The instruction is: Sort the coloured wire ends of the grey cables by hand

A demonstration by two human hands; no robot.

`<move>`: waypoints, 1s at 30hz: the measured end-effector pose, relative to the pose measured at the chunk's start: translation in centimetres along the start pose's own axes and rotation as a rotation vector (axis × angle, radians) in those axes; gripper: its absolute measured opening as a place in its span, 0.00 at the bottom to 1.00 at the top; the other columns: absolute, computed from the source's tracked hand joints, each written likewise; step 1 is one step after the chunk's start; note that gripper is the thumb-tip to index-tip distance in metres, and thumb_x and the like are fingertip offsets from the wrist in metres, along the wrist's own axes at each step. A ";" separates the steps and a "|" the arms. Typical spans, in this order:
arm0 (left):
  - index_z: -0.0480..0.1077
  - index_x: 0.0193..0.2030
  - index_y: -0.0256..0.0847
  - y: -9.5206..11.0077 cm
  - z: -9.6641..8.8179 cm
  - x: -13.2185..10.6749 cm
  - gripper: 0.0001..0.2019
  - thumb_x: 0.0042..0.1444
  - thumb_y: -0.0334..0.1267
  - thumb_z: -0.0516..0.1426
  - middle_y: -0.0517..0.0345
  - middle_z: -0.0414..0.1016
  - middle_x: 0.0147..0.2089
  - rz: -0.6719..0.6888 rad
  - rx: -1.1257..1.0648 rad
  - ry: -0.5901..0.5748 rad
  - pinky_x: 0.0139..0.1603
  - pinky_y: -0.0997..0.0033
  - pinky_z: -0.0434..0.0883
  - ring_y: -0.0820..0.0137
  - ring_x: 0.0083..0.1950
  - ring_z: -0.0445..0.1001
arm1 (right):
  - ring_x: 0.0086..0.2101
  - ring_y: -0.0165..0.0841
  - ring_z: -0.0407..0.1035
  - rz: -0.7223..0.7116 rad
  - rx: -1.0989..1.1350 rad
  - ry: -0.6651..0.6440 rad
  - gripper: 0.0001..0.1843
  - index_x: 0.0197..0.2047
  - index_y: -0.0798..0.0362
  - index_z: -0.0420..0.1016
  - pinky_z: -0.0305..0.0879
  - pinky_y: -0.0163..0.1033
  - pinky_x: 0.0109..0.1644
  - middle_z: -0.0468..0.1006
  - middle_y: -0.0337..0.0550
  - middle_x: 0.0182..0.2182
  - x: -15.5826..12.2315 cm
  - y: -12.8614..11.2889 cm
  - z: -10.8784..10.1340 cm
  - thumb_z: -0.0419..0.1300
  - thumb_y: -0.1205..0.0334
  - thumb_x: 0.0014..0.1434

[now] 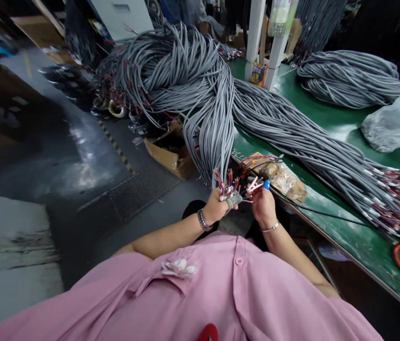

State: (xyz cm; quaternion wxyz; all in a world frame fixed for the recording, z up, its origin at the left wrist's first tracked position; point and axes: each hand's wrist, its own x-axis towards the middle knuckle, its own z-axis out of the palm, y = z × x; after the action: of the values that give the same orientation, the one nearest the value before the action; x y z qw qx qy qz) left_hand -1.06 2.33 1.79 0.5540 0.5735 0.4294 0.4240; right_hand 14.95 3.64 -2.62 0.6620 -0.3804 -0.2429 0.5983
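Coloured wire ends (230, 182), spread above the fist, are gripped by the left hand (217, 206), its fingers curled around them. Just beside it, the right hand (264, 207) is held with fingers bent close together; a blue cap (266, 185) is worn on one digit, and a pale pink piece (253, 184) is seen at the fingertips. Whether that piece or a wire is actually pinched cannot fairly be told at this size. A dark banded bracelet (203, 220) is worn on the left wrist, a pale bracelet (271, 228) on the right.

Beyond the left hand, grey cables (212, 137) are draped down from a large heap. Near the right hand, a wrapped block (280, 177) is set at the edge of the green bench (363, 242). Across the bench a long cable bundle (302, 128) is laid, its coloured ends fanned near an orange ring (395, 258). Farther back, a cable coil (351, 78) and a clear plastic bag (396, 121) are placed. At the foot of the white posts (254, 38), a small packet (258, 73) is marked with yellow lettering, too small to be read surely. Below, an open carton (166, 154) is set on the floor.
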 end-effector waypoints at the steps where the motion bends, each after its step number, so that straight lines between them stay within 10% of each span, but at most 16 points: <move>1: 0.71 0.20 0.34 -0.1 -0.1 0.0 0.18 0.49 0.47 0.65 0.58 0.70 0.18 -0.003 -0.014 -0.003 0.19 0.76 0.58 0.78 0.18 0.63 | 0.27 0.29 0.68 -0.055 -0.034 -0.005 0.21 0.33 0.52 0.76 0.67 0.36 0.34 0.78 0.41 0.29 -0.1 0.1 -0.2 0.57 0.41 0.59; 18: 0.69 0.21 0.36 0.8 0.9 0.3 0.16 0.49 0.46 0.64 0.61 0.70 0.19 0.073 0.084 -0.006 0.24 0.77 0.63 0.77 0.21 0.66 | 0.25 0.27 0.69 0.243 0.215 0.054 0.15 0.31 0.52 0.75 0.68 0.34 0.31 0.79 0.38 0.29 0.0 -0.9 0.8 0.66 0.48 0.54; 26: 0.70 0.21 0.35 0.9 0.1 -0.2 0.17 0.49 0.47 0.64 0.58 0.71 0.20 0.059 0.060 -0.034 0.26 0.76 0.66 0.75 0.22 0.68 | 0.28 0.30 0.71 0.347 0.133 -0.195 0.26 0.31 0.50 0.75 0.70 0.36 0.33 0.79 0.40 0.30 -0.9 -1.6 -0.5 0.61 0.34 0.51; 30: 0.70 0.22 0.35 0.5 -0.3 -0.4 0.17 0.49 0.47 0.64 0.59 0.71 0.20 0.070 0.082 -0.070 0.24 0.76 0.64 0.76 0.21 0.67 | 0.31 0.31 0.73 0.383 -0.038 -0.328 0.21 0.35 0.52 0.77 0.70 0.39 0.38 0.80 0.41 0.32 -1.7 -1.9 -1.2 0.68 0.43 0.48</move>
State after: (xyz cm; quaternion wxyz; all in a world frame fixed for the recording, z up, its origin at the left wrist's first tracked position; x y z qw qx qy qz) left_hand -1.47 1.99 2.34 0.5296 0.6247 0.4066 0.4049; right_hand 16.76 1.75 -1.63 0.4811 -0.3298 -0.2816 0.7619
